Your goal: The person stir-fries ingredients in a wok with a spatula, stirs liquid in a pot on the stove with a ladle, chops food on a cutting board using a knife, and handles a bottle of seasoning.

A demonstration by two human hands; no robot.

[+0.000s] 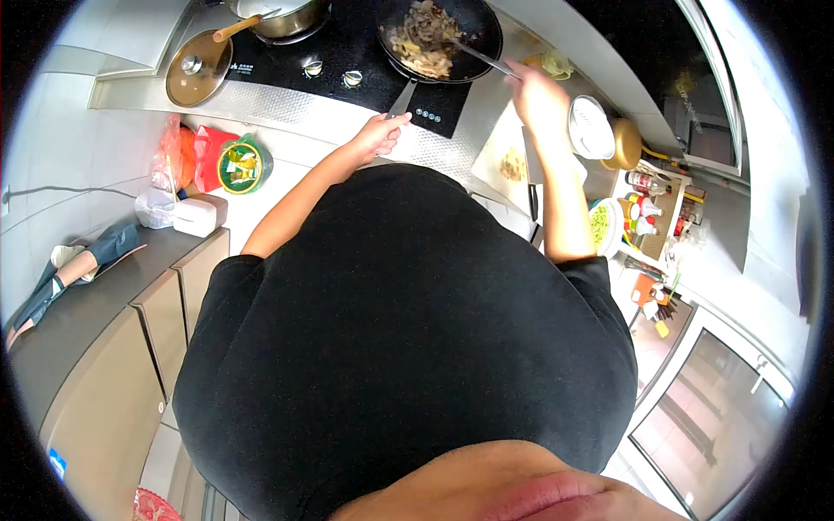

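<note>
On the black stove sits a dark wok [488, 54] with browned, sliced food [424, 39], perhaps meat or mushrooms, in it. My left hand [379, 139] is closed at the end of the wok's handle [402, 101], which points toward me. A long metal spatula [483, 56] reaches into the food from the right. Its handle is in my closed right hand [536, 94], over the counter beside the stove. The spatula's blade is partly hidden among the food.
A pot [291, 21] and a glass lid [199, 68] are at the stove's left. A cutting board [501, 161], knife [533, 201], white bowls [591, 128] and a bowl of green pieces [599, 224] lie right. A green bin [241, 165] stands left.
</note>
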